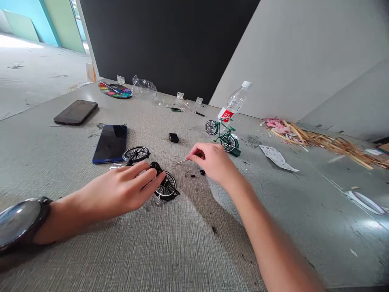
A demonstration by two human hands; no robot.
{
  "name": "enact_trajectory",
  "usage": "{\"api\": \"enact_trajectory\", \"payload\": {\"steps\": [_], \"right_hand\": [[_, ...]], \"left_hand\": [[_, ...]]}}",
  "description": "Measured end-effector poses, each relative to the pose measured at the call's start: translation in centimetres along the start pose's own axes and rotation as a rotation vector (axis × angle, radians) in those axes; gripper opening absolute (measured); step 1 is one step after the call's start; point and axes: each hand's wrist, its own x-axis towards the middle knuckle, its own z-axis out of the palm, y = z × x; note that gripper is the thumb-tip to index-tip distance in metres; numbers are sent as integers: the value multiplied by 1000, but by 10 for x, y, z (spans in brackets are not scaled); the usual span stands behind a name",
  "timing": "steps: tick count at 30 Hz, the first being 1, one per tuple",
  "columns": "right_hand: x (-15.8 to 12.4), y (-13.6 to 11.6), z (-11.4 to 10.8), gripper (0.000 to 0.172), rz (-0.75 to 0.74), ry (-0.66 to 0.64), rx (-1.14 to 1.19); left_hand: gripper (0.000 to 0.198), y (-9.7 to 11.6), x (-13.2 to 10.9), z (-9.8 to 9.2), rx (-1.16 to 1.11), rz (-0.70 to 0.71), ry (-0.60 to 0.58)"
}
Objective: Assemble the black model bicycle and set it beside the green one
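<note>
My left hand [130, 184], with a watch on its wrist, has its fingers closed on the black model bicycle [166, 185], which lies low on the grey textured surface. The bicycle's other wheel [135, 153] shows beyond the fingers. Thumb and forefinger of my right hand [209, 160] pinch a thin metal rod [182, 161]. Small black parts [193, 176] lie just below that hand, beside a round black piece [202, 172]. Behind my right hand stands a green model bicycle [223, 134].
A blue phone [110, 144] and a dark flat device [75, 112] lie at left. Further back are a paint palette [117, 90] and clear plastic packaging [144, 87]. A bottle [235, 101] stands behind the green bicycle; a paper sheet [278, 158] is at right.
</note>
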Motion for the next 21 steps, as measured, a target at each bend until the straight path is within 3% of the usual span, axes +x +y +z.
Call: {"api": "enact_trajectory", "payload": {"steps": [6, 13, 21], "right_hand": [[-6, 6, 4, 20, -56, -159, -39], [0, -5, 22, 30, -88, -52, -28], [6, 1, 32, 27, -149, -130, -3]], "left_hand": [[51, 9, -2, -2, -61, -98, -41], [46, 13, 0, 0, -29, -100, -61], [48, 13, -2, 2, -29, -110, -50]]}}
